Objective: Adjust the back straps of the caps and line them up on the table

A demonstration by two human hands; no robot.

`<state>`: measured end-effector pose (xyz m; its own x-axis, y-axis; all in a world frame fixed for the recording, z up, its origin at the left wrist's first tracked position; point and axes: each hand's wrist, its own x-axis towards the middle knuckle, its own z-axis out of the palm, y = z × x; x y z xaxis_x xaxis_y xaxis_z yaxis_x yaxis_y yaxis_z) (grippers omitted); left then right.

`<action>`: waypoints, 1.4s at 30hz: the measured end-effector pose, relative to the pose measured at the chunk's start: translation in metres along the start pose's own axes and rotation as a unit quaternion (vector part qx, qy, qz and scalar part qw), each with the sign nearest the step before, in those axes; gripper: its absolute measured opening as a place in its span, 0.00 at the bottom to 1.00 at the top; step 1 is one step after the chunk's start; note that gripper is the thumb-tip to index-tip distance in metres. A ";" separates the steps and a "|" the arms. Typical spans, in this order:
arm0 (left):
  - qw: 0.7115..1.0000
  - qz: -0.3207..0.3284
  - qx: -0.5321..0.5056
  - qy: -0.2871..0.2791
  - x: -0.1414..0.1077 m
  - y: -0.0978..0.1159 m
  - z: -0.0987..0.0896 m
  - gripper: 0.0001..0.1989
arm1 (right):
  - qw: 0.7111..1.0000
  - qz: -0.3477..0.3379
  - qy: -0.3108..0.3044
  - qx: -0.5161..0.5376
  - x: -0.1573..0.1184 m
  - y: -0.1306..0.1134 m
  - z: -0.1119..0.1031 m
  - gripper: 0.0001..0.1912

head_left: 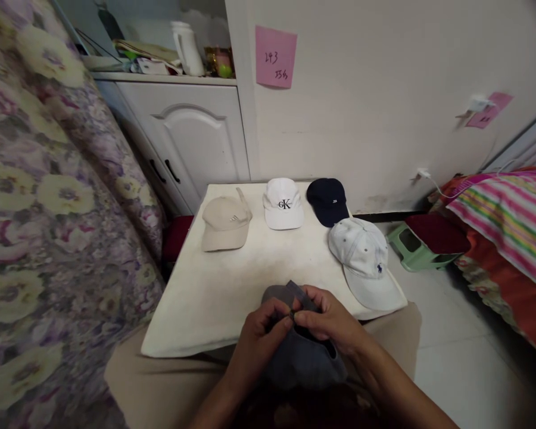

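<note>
The dark grey fabric cap is located at the lower centre of the frame, over the near edge of the table. Its strap points up and away from the person. The left hand pinches the small clasp area between thumb and index finger. The right hand pinches the strap beside it, thumb against bent fingers; the fingertips of both hands nearly meet.

Caution: the pinch area is small. If either thumb slips, the strap may slide out of the clasp or twist. The fingertips hide part of the clasp, so misalignment may go unnoticed. The crown hangs low; if both grips loosen, the cap may drop onto the lap.

Right of centre, the pale washed cap with a small dark emblem lies at the right edge of the cream cloth-covered table. A wide swing of the right forearm could push it off. The navy cap lies just beside it and could be shifted by the same contact. At upper centre, the white cap with black lettering and, left, the beige cap lie clear of both hands; risk is low.
</note>
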<state>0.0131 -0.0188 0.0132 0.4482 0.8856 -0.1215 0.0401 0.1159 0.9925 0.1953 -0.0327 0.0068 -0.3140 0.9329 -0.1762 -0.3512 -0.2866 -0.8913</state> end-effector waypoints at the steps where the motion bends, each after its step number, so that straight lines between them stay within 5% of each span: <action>1: 1.000 0.005 0.011 -0.001 0.000 0.000 0.001 0.12 | 1.000 0.000 0.000 -0.002 0.000 0.000 0.000 0.18; 15: 0.984 0.044 0.169 -0.026 -0.003 0.014 0.002 0.10 | 0.998 0.009 0.008 0.058 0.003 0.004 0.002 0.18; 23: 0.967 0.097 0.222 0.078 -0.003 0.013 0.013 0.04 | 0.995 0.004 0.043 0.089 0.006 0.007 0.004 0.17; 29: 0.958 0.147 0.233 0.084 -0.003 0.008 0.014 0.08 | 0.994 0.008 0.048 0.095 0.007 0.009 0.003 0.17; 42: 0.954 0.151 0.213 0.150 -0.007 0.004 0.008 0.09 | 0.996 -0.031 0.074 0.044 0.008 -0.002 -0.011 0.18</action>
<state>0.0171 -0.0283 0.0180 0.2233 0.9461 0.2347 0.3374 -0.3009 0.8920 0.2029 -0.0228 0.0024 -0.1587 0.9693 -0.1879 -0.4430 -0.2400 -0.8638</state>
